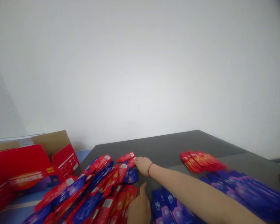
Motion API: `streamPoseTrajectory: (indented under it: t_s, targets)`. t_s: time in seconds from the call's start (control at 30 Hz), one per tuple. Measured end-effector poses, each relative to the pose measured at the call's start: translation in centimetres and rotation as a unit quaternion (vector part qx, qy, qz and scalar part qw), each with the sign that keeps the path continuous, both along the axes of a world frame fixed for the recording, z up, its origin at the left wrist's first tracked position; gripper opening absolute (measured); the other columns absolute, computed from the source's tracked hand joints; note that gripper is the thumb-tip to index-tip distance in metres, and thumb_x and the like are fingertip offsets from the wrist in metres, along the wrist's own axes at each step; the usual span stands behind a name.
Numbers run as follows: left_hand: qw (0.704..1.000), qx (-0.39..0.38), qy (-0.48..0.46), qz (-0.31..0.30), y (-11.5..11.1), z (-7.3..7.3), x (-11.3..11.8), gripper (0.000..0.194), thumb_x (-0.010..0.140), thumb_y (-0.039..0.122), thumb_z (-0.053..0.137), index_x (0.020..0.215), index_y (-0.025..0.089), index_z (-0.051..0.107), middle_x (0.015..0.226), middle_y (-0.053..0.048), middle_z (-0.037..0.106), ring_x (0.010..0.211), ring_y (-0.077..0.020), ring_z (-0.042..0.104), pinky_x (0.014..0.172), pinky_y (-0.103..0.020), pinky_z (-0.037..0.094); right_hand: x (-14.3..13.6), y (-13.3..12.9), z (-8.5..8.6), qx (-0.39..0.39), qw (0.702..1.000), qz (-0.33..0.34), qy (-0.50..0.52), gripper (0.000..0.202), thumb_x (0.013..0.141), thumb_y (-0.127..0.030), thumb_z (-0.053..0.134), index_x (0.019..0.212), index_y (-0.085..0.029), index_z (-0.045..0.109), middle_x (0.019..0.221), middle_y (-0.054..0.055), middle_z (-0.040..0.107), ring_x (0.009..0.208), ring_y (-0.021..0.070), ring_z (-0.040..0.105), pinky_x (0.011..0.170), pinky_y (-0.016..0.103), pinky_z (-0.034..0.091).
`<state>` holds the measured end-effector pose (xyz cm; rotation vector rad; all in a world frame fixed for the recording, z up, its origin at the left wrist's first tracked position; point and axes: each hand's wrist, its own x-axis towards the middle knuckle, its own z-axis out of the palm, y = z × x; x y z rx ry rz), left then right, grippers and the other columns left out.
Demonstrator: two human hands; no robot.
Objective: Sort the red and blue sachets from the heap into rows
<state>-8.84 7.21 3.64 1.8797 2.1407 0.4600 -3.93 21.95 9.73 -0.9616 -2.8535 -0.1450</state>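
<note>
A mixed heap of red and blue packets (pixel 91 193) covers the left part of the dark table (pixel 154 144). At the heap's far right end, my right hand (pixel 143 165), with a red string on the wrist, touches a red packet (pixel 132 161); its fingertips are bunched on the edge. Low in the middle, my left hand (pixel 140 207) is beside orange-red packets (pixel 124 199), thumb raised; its other fingers are hidden. Just right of it lie blue packets (pixel 169 207), partly covered by my right forearm.
An open red carton (pixel 25 171) with brown flaps stands at the left on a blue surface. On the right are a row of red-orange packets (pixel 200 161) and a larger row of blue packets (pixel 247 193). A white wall rises behind the table.
</note>
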Motion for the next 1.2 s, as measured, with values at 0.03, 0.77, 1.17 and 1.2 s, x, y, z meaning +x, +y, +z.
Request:
streamPoseTrajectory:
  t_s: [0.03, 0.77, 1.17, 1.2]
  targets:
    - [1.0, -0.005, 0.004, 0.001, 0.0, 0.0, 0.1, 0.05, 0.091, 0.011, 0.026, 0.14, 0.011, 0.033, 0.093, -0.009, 0.072, 0.086, -0.0194, 0.068, 0.069, -0.025, 0.043, -1.1, 0.7, -0.5, 0.003, 1.0, -0.006, -0.003, 0.021, 0.09, -0.016, 0.052, 0.109, -0.013, 0.062, 0.115, 0.012, 0.063, 0.104, 0.0229, 0.06, 0.086, 0.039, 0.049]
    - [0.983, 0.089, 0.157, 0.025, 1.0, 4.5, -0.8, 0.038, 0.087, 0.011, 0.034, 0.116, 0.015, 0.058, 0.121, -0.011, 0.06, 0.117, -0.0234, 0.051, 0.097, -0.034, 0.038, -2.5, 1.9, -0.7, -0.03, 0.993, -0.019, -0.109, 0.027, 0.091, -0.032, 0.056, 0.112, -0.016, 0.059, 0.117, 0.008, 0.06, 0.105, 0.0221, 0.058, 0.091, 0.046, 0.047]
    - [0.96, 0.0, 0.239, 0.144, 13.0, 5.0, -9.3, 0.037, 0.09, 0.037, 0.056, 0.121, 0.018, 0.053, 0.123, -0.008, 0.056, 0.105, -0.0221, 0.058, 0.087, -0.044, 0.05, -7.1, 5.2, -1.0, -0.1, 0.994, -0.031, 0.022, 0.036, 0.091, -0.034, 0.056, 0.123, -0.018, 0.053, 0.126, 0.009, 0.054, 0.107, 0.0237, 0.057, 0.088, 0.046, 0.049]
    - [0.96, -0.006, 0.239, 0.145, 13.5, 4.6, -9.7, 0.037, 0.09, 0.037, 0.056, 0.122, 0.018, 0.052, 0.124, -0.008, 0.055, 0.105, -0.0224, 0.058, 0.088, -0.045, 0.05, -7.3, 5.7, -1.3, -0.105, 0.994, -0.032, 0.026, 0.036, 0.091, -0.034, 0.056, 0.123, -0.018, 0.053, 0.127, 0.009, 0.053, 0.107, 0.024, 0.056, 0.089, 0.047, 0.048]
